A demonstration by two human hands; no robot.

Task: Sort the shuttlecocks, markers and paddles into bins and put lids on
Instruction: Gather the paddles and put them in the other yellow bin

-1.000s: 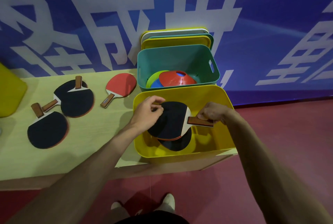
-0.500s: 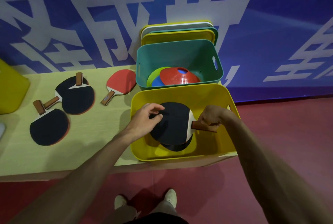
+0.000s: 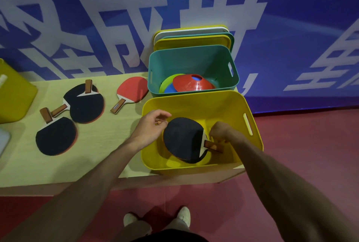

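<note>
we pinch the paddle (image 3: pixel 183 137) handle with our right hand (image 3: pixel 220 132) in the yellow bin (image 3: pixel 194 103); our left hand (image 3: pixel 151 127) curls beside its blade, grip unclear.

Large white Chinese characters run across the blue banner (image 3: pixel 301 18) on the far wall, most of them cropped by the frame's edges. The character left of centre (image 3: pixel 120 0) appears to read 成. The strokes to its left and right are too cut off to read with confidence.
</note>
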